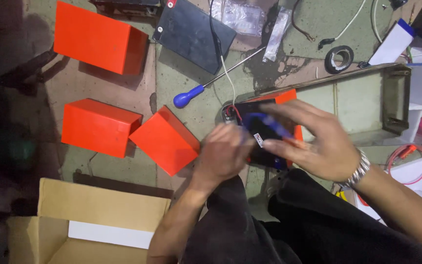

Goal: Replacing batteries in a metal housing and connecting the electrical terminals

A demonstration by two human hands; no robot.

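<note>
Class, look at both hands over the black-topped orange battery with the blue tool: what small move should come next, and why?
Probably steady the battery before working on. The left hand and right hand both hover over its black top, blurred, with a blue tool between them near the red wires at its corner. Holding it firm would likely keep the tool from slipping.

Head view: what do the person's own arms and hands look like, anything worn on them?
Both forearms are bare, with no sleeves and no gloves. The right hand has a silver metal link bracelet at the wrist. The left hand shows nothing worn on wrist or fingers. Motion blurs the fingers, so any rings cannot be made out.
</note>
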